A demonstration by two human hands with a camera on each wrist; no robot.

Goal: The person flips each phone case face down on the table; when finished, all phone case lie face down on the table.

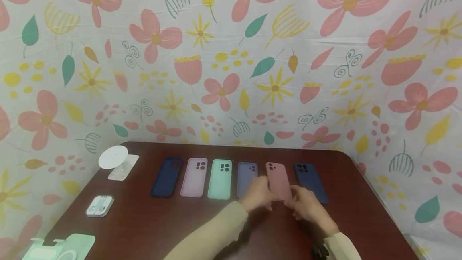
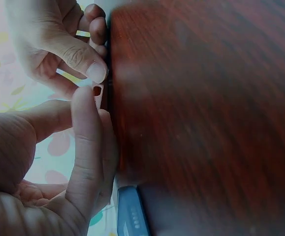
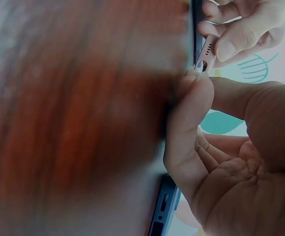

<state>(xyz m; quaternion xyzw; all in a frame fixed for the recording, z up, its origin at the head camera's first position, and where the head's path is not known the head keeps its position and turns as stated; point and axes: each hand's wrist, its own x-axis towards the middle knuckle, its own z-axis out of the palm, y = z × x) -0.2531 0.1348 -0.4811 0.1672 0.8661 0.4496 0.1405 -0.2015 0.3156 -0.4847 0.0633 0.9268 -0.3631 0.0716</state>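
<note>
A pink phone case [image 1: 278,177] lies at the right of a row of cases, its camera holes at the far end. At its near left corner my left hand [image 1: 260,193] pinches the edge between thumb and fingers. My right hand [image 1: 306,204] pinches the near right corner. Between the two hands, the right wrist view shows the case's bottom edge [image 3: 209,49] with small speaker holes and a larger cutout. A greyish-blue case [image 1: 246,175] lies just left, partly covered by my left hand. To the right, a dark blue case [image 1: 313,183] sits behind my right hand.
Further left in the row lie a mint case [image 1: 219,179], a lilac case [image 1: 194,177] and a navy case [image 1: 166,177]. Along the table's left side are a white round-topped stand [image 1: 113,157], boxed earphones [image 1: 100,206] and a mint-green holder [image 1: 77,246]. Flowered cloth hangs behind.
</note>
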